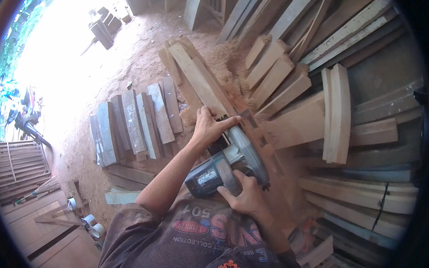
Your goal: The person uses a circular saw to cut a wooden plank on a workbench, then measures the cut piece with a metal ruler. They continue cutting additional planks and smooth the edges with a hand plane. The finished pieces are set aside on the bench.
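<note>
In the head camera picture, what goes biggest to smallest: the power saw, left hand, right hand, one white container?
1. Power saw
2. Left hand and right hand: too alike to rank
3. White container

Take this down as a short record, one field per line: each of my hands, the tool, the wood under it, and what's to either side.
Left hand: left hand at the front of the tool, thumb stretched across it
Right hand: right hand gripping the rear handle
Tool: blue-and-grey power tool, exact type unclear
Wood: light board reaching forward from the tool
Left side: row of short boards; white cups lower down
Right side: light pair of planks across other timber
</note>
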Available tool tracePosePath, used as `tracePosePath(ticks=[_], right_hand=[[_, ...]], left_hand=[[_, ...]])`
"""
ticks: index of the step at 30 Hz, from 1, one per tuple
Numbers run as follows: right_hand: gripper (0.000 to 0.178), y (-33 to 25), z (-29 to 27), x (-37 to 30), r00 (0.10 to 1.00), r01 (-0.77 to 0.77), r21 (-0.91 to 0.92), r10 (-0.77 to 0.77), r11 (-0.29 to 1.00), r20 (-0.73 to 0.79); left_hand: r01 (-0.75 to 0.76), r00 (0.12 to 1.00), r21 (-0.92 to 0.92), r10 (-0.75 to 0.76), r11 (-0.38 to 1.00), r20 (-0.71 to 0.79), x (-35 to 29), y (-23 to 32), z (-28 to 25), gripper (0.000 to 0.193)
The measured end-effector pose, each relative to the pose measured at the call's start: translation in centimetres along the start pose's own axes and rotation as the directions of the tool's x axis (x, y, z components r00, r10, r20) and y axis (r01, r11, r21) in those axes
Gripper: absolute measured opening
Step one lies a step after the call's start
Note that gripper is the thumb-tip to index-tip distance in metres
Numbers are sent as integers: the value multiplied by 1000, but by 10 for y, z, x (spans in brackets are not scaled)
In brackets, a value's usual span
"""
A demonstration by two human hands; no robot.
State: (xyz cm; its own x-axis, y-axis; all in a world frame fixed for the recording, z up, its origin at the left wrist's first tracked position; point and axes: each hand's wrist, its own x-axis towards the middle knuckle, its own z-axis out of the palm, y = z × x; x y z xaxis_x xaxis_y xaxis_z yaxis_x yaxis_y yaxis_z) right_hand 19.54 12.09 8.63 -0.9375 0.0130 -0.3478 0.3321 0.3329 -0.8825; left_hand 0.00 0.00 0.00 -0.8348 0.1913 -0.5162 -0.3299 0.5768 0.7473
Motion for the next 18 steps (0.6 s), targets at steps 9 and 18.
tracePosePath(ticks=[9, 18], right_hand=[[35, -3, 5, 16, 1000, -5, 13, 5, 1000, 16], [36, -12, 4, 24, 1000, -5, -7, 5, 1000, 27]], left_hand=[[-4, 1000, 2, 4, 1000, -17, 13, 2, -14, 106], [12, 1000, 25, -11, 1000, -21, 20, 5, -20, 111]])
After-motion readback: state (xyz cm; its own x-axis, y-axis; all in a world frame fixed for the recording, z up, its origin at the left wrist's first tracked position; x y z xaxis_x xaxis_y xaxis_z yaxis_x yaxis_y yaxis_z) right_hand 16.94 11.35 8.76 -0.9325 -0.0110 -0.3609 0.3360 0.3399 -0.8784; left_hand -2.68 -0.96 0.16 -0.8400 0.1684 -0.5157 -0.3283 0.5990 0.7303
